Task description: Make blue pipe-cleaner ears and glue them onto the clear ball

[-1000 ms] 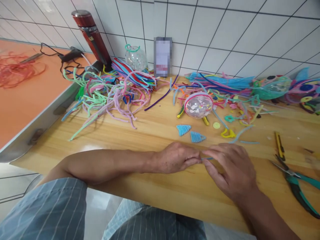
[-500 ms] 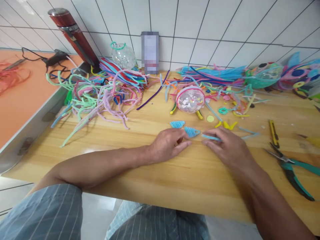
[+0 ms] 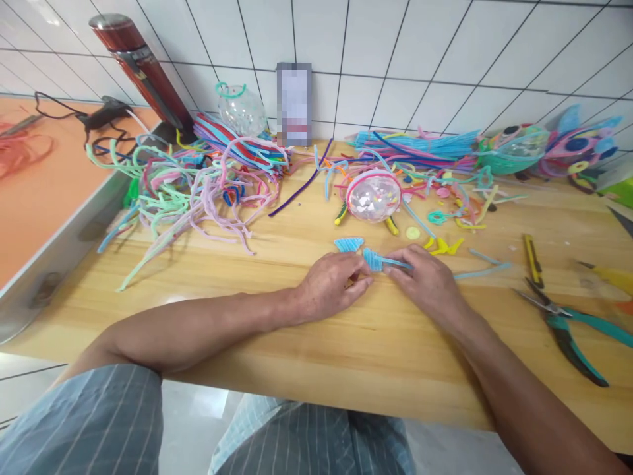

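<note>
Between my hands is a light-blue piece of wound pipe cleaner, shaped like a small fin. My left hand pinches its left edge between thumb and fingers. My right hand grips a short light-blue pipe cleaner, its tip lying over the right part of the wound piece. A second striped blue piece lies flat on the wood just beyond my left fingers. Past my right hand is a bent blue pipe cleaner. Yellow bent bits lie beyond my right knuckles.
A clear plastic ball with a pink band stands ahead. Tangled pipe cleaners spread at left, by a red thermos. A phone leans on the tiles. Pliers and a yellow cutter lie at right.
My right hand has moved left with the blue pipe cleaner, whose tip now overlaps the wound blue piece. My left hand has stayed nearly in place.
</note>
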Tool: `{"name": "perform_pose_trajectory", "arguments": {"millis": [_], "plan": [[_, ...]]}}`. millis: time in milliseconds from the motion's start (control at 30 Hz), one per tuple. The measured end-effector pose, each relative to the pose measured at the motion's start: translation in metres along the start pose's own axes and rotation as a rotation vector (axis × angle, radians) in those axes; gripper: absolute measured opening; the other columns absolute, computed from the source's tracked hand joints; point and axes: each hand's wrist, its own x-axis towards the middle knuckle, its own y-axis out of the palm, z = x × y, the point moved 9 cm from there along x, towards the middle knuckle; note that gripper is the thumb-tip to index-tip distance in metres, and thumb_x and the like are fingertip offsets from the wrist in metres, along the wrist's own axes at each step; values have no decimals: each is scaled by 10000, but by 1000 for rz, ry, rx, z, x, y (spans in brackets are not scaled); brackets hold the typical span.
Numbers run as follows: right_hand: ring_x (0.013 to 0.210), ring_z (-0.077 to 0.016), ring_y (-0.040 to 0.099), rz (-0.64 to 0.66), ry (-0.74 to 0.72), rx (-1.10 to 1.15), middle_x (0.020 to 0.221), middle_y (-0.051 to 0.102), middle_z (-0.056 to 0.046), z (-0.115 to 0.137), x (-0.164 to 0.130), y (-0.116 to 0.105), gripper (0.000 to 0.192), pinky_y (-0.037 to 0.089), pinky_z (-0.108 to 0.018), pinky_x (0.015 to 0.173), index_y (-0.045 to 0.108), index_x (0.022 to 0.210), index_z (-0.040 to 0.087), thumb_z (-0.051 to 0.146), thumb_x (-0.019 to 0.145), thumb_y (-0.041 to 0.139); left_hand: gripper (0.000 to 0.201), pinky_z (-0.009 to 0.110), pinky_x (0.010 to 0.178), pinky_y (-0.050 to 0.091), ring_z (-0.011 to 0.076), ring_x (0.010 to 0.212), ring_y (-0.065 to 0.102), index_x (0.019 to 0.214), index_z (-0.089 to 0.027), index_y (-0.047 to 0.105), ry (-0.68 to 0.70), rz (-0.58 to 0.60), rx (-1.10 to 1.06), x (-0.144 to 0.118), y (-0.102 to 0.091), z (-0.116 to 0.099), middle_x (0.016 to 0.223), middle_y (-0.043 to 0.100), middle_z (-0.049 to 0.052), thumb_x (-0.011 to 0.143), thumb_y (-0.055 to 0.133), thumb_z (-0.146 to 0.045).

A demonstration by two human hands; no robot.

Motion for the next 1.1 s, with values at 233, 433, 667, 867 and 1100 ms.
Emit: {"name": "perform_pose_trajectory", "arguments": {"millis": [233, 433, 667, 867, 1100], "plan": [[937, -261, 756, 10, 3, 63, 1000, 783, -71, 2, -1, 1, 141, 565, -379, 805, 731, 1063, 242, 323, 971, 659, 145, 375, 920, 593, 231, 994, 679, 1131, -189, 654, 24, -57, 45, -1, -5, 3, 1049, 703, 89, 1024, 658, -286], [874, -244, 723, 68, -22, 8, 940, 737, -61, 6, 1, 6, 77, 533, -351, 754, 721, 987, 235, 282, 972, 662, 137, 404, 940, 600, 234, 988, 677, 1139, -178, 645, 57, -79, -6, 0, -7, 0, 1046, 707, 95, 1022, 645, -250], [860, -226, 704, 68, -129, -18, 931, 716, -51, 16, -2, 2, 128, 522, -339, 759, 695, 969, 251, 271, 1042, 591, 113, 308, 796, 545, 144, 759, 572, 991, -184, 657, -86, -195, -304, 2, -20, 6, 825, 622, 2, 1021, 635, -290], [895, -215, 730, -121, -283, -53, 956, 723, -47, 40, -18, -25, 164, 546, -328, 770, 706, 1066, 254, 248, 1099, 545, 329, 231, 534, 494, 86, 552, 574, 1073, -205, 556, -517, -31, -813, -6, 8, 22, 803, 631, -48, 1010, 675, -505], [936, -231, 753, -140, -396, -41, 1033, 779, -77, 73, -30, -34, 148, 579, -356, 822, 738, 1156, 241, 277, 1084, 614, 436, 231, 561, 611, 116, 613, 709, 978, -162, 601, -587, 102, -1036, -4, 27, 22, 750, 691, -17, 872, 841, -511]]}}
